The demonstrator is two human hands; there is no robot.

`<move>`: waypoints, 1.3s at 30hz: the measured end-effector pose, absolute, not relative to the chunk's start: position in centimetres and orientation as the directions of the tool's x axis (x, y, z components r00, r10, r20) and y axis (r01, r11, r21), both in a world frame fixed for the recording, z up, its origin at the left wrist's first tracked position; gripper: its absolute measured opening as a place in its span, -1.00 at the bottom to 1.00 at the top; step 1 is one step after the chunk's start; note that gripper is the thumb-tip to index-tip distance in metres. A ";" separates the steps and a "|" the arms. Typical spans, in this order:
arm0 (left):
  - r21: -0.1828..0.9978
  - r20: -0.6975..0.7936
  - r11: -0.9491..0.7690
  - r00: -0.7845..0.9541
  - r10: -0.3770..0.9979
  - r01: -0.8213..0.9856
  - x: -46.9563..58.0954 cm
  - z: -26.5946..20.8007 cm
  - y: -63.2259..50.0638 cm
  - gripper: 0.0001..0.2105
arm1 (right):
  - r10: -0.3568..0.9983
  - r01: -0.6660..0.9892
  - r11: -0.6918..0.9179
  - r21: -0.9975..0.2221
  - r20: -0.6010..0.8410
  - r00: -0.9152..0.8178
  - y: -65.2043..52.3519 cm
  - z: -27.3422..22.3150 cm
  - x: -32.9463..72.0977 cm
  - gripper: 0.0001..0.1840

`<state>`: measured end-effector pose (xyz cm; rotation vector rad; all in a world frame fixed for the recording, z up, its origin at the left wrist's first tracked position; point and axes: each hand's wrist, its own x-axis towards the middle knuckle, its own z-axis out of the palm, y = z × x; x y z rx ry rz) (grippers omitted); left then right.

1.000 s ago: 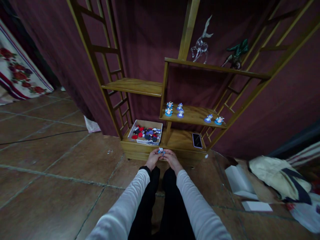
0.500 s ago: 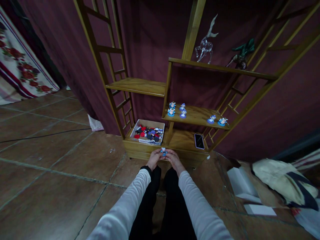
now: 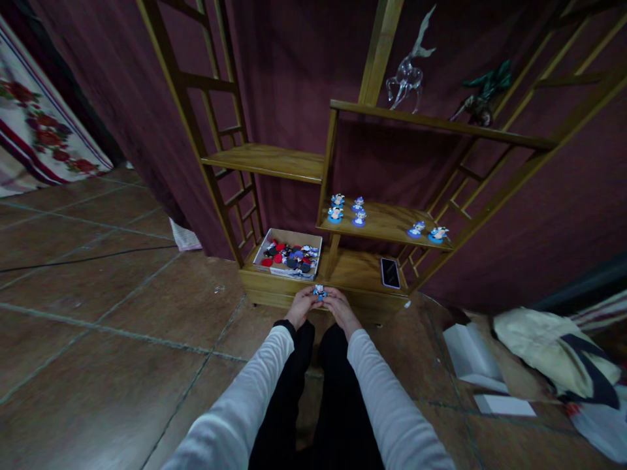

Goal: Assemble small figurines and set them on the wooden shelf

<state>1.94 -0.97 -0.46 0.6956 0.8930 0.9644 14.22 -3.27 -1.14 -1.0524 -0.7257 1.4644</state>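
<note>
While the fingers [image 3: 310, 299] of our left hand [image 3: 300, 309] and right hand [image 3: 341, 310] pinch the small figurine [image 3: 320, 292] from either side, we note it roughly upright, neither hand nearer, low before the cabinet [image 3: 272, 287], open box [image 3: 290, 272] ahead-left.

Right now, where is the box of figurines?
In the head view, the box sits on the bottom shelf, left of the phone and beyond the left hand.

Box [image 3: 296, 238] left of phone [image 3: 390, 273], figurines [image 3: 359, 218] on shelf [image 3: 386, 222] above phone
</note>
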 end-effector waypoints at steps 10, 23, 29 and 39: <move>0.826 -0.335 0.422 0.277 0.901 -0.373 2.2 -0.6 -0.9 -0.68 | 0.978 -0.454 -0.156 -0.877 -0.202 0.056 -3.2 -1.7 14.6 -0.67; 0.805 -0.365 0.441 0.256 0.895 -0.397 2.2 -0.6 -0.9 -0.67 | 0.973 -0.449 -0.179 -0.875 -0.224 0.048 -2.9 -2.2 14.8 -0.65; 0.803 -0.356 0.432 0.252 0.900 -0.409 1.9 -0.8 -0.7 -0.67 | 0.975 -0.451 -0.180 -0.874 -0.221 0.039 -2.8 -2.0 14.6 -0.65; 0.798 -0.379 0.447 0.241 0.893 -0.405 2.0 -0.8 -0.5 -0.67 | 0.975 -0.441 -0.166 -0.882 -0.214 0.059 -2.7 -2.0 14.4 -0.66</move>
